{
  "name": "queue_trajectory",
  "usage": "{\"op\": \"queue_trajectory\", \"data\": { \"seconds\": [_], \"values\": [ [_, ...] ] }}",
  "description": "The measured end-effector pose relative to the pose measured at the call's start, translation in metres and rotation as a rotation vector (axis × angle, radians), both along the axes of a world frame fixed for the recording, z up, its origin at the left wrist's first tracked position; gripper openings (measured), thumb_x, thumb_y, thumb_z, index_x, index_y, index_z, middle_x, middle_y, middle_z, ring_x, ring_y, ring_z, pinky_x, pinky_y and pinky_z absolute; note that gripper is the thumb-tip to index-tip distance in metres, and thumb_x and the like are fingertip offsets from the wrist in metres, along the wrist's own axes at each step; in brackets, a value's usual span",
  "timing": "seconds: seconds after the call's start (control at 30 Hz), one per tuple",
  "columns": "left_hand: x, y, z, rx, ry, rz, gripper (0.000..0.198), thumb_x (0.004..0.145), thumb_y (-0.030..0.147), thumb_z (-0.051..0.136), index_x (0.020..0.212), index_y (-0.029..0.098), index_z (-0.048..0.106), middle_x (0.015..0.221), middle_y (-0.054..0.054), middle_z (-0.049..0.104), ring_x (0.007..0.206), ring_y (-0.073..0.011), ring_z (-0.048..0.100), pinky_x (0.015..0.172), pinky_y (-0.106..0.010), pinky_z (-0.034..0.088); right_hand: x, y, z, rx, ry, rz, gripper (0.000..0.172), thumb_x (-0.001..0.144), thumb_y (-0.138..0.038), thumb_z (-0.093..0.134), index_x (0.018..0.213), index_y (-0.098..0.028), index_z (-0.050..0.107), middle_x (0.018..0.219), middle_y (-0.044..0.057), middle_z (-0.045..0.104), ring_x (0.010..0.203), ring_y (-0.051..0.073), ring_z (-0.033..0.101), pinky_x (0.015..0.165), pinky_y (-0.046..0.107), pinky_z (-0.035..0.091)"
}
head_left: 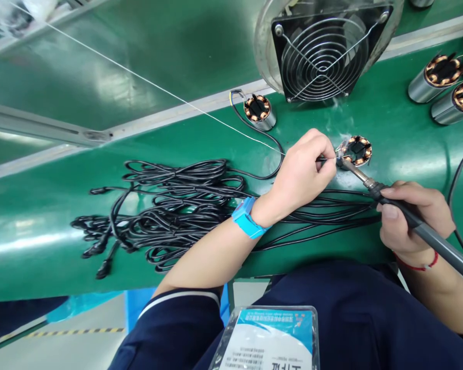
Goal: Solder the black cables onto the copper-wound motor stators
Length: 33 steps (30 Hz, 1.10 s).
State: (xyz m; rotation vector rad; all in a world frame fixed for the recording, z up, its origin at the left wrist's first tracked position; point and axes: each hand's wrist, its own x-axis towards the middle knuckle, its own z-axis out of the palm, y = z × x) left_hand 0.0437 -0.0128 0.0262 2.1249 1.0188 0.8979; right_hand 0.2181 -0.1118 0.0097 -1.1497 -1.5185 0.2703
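My right hand [414, 216] grips a soldering iron [403, 208] by its dark handle. The iron's tip rests by the wire ends at the left rim of a motor stator [357, 150] with copper windings, and smoke rises there. With thumb and fingers pinched, my left hand [306, 167] holds a thin solder wire [231, 126] close to the tip. The wire runs in from the upper left. Whether those fingers also hold a cable end is hidden. A blue wrist strap [249, 217] circles my left wrist.
Coiled black power cords [185, 205] cover the bench [224, 146] on the left. Behind stands a fan [324, 64] with a wire guard. Another stator [259, 110] with a cable is at its left; several stators [435, 77] stand at the far right. A badge [270, 339] hangs in front.
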Motion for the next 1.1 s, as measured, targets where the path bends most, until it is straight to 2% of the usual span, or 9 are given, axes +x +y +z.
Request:
{"op": "queue_trajectory", "data": {
  "seconds": [0.13,0.27,0.33,0.47,0.53,0.67,0.8,0.97,1.1],
  "values": [
    [0.001,0.001,0.000,0.004,0.005,0.004,0.018,0.075,0.002,0.050,0.068,0.018,0.045,0.076,-0.001,0.056,0.077,-0.0130,0.056,0.068,-0.027,0.046,0.000,0.003,0.002,0.050,-0.028,0.013,0.024,0.078,-0.017,0.063,0.101,-0.019,0.068,0.070,0.001,0.065,0.052,0.011,0.056,0.049,0.026,0.049],
    [0.001,0.001,0.000,0.004,0.000,0.004,0.018,0.075,0.002,0.049,0.068,0.018,0.045,0.077,-0.001,0.056,0.078,-0.0129,0.056,0.069,-0.028,0.046,0.001,0.007,0.009,0.064,-0.127,-0.038,0.031,0.080,-0.018,0.064,0.111,-0.019,0.066,0.072,0.002,0.066,0.057,0.012,0.057,0.052,0.027,0.048],
    [0.001,0.001,0.001,0.006,-0.002,-0.002,0.018,0.075,0.002,0.049,0.068,0.018,0.045,0.077,-0.001,0.056,0.077,-0.0128,0.055,0.069,-0.028,0.046,0.000,0.008,0.012,0.028,-0.172,-0.056,0.036,0.079,-0.016,0.067,0.115,-0.020,0.065,0.080,0.003,0.069,0.063,0.013,0.061,0.058,0.028,0.051],
    [0.001,0.001,0.001,0.009,-0.001,-0.003,0.018,0.076,0.003,0.050,0.068,0.018,0.045,0.076,-0.001,0.056,0.076,-0.0135,0.055,0.069,-0.028,0.046,-0.004,0.014,0.021,-0.100,-0.150,-0.008,0.049,0.085,-0.018,0.065,0.132,-0.024,0.054,0.112,0.006,0.070,0.086,0.016,0.070,0.077,0.030,0.058],
    [0.001,0.001,0.001,0.012,-0.003,-0.001,0.018,0.076,0.003,0.051,0.068,0.018,0.045,0.076,-0.001,0.057,0.077,-0.0141,0.055,0.068,-0.029,0.046,-0.006,0.019,0.028,-0.191,-0.143,0.012,0.050,0.090,-0.021,0.060,0.138,-0.026,0.048,0.113,0.004,0.070,0.094,0.017,0.070,0.086,0.033,0.057],
    [0.001,0.001,0.000,0.018,0.002,0.005,0.019,0.075,0.002,0.052,0.068,0.019,0.044,0.077,-0.002,0.056,0.076,-0.0144,0.055,0.068,-0.029,0.046,-0.007,0.030,0.038,-0.341,-0.273,-0.008,0.039,0.093,-0.028,0.055,0.131,-0.027,0.050,0.104,0.001,0.072,0.110,0.022,0.064,0.099,0.043,0.050],
    [0.002,0.001,-0.002,0.016,-0.013,0.005,0.019,0.075,0.002,0.052,0.069,0.019,0.045,0.076,-0.002,0.055,0.074,-0.0141,0.054,0.066,-0.028,0.045,-0.008,0.035,0.039,-0.410,-0.307,0.016,0.043,0.091,-0.032,0.056,0.132,-0.031,0.046,0.115,0.004,0.068,0.113,0.027,0.062,0.097,0.049,0.049],
    [0.000,0.001,0.000,-0.011,-0.016,-0.009,0.018,0.076,0.002,0.052,0.070,0.018,0.046,0.078,-0.001,0.055,0.075,-0.0134,0.052,0.067,-0.027,0.044,-0.009,0.037,0.035,-0.416,-0.300,0.017,0.040,0.089,-0.027,0.055,0.128,-0.031,0.046,0.110,0.003,0.069,0.111,0.026,0.062,0.098,0.049,0.046],
    [-0.008,0.010,0.008,-0.209,0.005,-0.031,0.010,0.077,0.007,0.054,0.082,0.017,0.053,0.083,0.000,0.058,0.071,-0.0104,0.051,0.068,-0.025,0.042,-0.009,0.048,0.022,-0.412,-0.268,-0.040,0.044,0.082,-0.024,0.058,0.125,-0.026,0.044,0.115,0.006,0.065,0.109,0.027,0.061,0.098,0.053,0.044]
  ]
}}
